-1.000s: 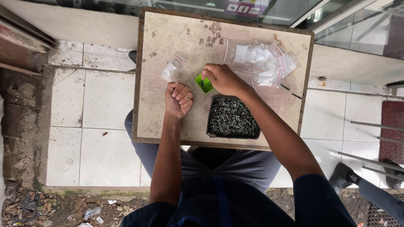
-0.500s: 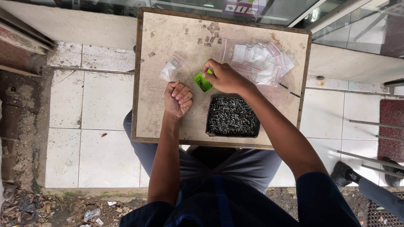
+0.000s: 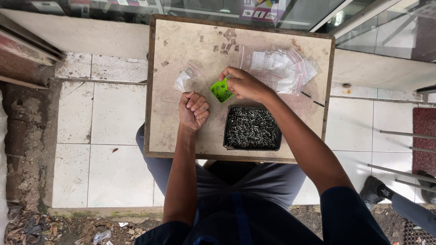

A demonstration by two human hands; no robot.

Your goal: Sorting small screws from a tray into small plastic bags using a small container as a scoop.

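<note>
A small clear zip bag (image 3: 185,78) lies alone in the upper left part of the worktop (image 3: 170,131), its contents too small to tell. To its right, at the frame's centre, sits a little green cup (image 3: 221,90) with a few small dark pieces in it. Below and right of the cup, a black tray (image 3: 252,129) stands heaped with small silvery screws, near the worktop's lower edge. In the upper right, a loose pile of clear zip bags (image 3: 279,69) spreads over the board.

The left hand (image 3: 194,109) rests on the worktop just left of the cup, curled into a closed fist, knuckles up; whether it holds anything cannot be seen. The right hand (image 3: 244,83) reaches in from the right, its fingers pinched on the green cup's rim, wrist above the tray.

Bare board lies open at the left side and along the top edge, where scraps of tape are stuck. White floor tiles (image 3: 104,136) fill the left of the frame.
</note>
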